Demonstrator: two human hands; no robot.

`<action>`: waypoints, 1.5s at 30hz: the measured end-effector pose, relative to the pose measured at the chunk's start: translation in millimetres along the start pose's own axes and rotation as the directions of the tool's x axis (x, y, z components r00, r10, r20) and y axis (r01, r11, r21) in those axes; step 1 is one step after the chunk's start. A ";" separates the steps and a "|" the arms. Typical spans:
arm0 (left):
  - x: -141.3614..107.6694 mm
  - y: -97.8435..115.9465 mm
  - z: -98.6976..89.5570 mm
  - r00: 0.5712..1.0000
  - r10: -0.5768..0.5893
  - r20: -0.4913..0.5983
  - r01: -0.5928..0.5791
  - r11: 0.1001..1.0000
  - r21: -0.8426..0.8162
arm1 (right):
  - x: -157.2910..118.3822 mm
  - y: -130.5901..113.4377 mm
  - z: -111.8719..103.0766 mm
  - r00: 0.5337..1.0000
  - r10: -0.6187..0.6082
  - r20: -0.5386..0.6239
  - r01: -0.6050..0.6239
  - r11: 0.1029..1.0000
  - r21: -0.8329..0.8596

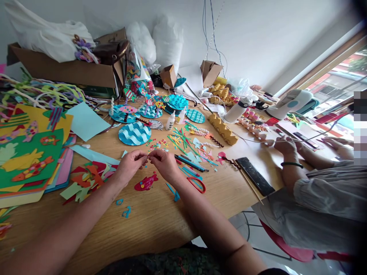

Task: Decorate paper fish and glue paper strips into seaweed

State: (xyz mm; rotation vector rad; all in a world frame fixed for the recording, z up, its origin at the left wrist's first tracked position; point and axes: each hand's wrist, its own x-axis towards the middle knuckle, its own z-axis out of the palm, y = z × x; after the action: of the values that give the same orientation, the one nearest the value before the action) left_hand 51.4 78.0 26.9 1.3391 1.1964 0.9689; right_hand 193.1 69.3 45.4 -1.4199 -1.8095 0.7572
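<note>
My left hand (132, 165) and my right hand (164, 162) meet fingertip to fingertip over the wooden table (218, 206). Both are pinched closed; whatever they hold is too small to make out. Just below them lies a dark red paper fish (146, 183) with small coloured dots on it. Small blue paper scraps (126, 212) rest nearer the table's front edge. Red-handled scissors (196, 185) lie by my right forearm, with dark pens (192, 162) behind them. Tiny coloured paper bits (159, 145) are scattered beyond my fingers.
Coloured paper sheets (31, 164) and paper offcuts (88, 177) cover the left side. Blue wavy discs (134, 133) and white glue bottles (170, 121) stand behind. On the right are a black phone-like slab (254, 176) and another person's hands (286, 147).
</note>
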 end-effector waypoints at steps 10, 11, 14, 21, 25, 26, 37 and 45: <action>0.0 0.4 1.3 0.999 0.019 -0.034 -0.017 0.997 0.075 | 0.4 4.6 1.3 0.997 0.068 0.021 -0.069 0.996 0.063; 0.0 0.6 1.3 0.999 0.021 -0.038 -0.018 0.997 0.082 | 0.4 5.4 1.7 0.998 0.061 0.019 -0.062 0.997 0.050; 0.3 1.8 1.8 0.999 0.029 -0.044 -0.025 0.995 0.097 | 0.7 8.3 3.3 0.999 0.040 0.017 -0.040 0.999 0.020; 0.2 3.0 3.9 1.000 0.019 -0.019 -0.017 0.994 0.104 | 2.0 13.0 4.8 0.998 0.041 0.053 -0.042 0.999 0.015; -0.5 3.9 3.3 1.000 0.005 0.004 -0.005 0.993 0.120 | 0.9 11.8 3.6 0.998 0.018 0.055 -0.015 0.999 -0.052; -0.8 4.5 2.7 1.000 0.011 0.008 -0.012 0.991 0.135 | 0.3 11.1 3.4 0.999 0.003 0.054 0.002 0.997 -0.078; 1.2 -0.3 -3.1 1.000 0.009 -0.005 -0.008 0.989 0.145 | -1.2 12.6 4.6 0.995 -0.084 0.056 0.093 0.976 -0.197; -1.3 -3.2 -3.7 0.998 -0.054 -0.045 0.057 0.996 0.066 | 0.4 20.4 4.5 0.994 -0.043 0.097 0.074 0.936 -0.343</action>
State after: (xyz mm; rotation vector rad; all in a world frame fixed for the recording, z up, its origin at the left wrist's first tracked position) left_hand 47.1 77.3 24.2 1.3367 1.3020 0.9289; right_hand 200.8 74.2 26.6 -1.5638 -2.1232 0.4910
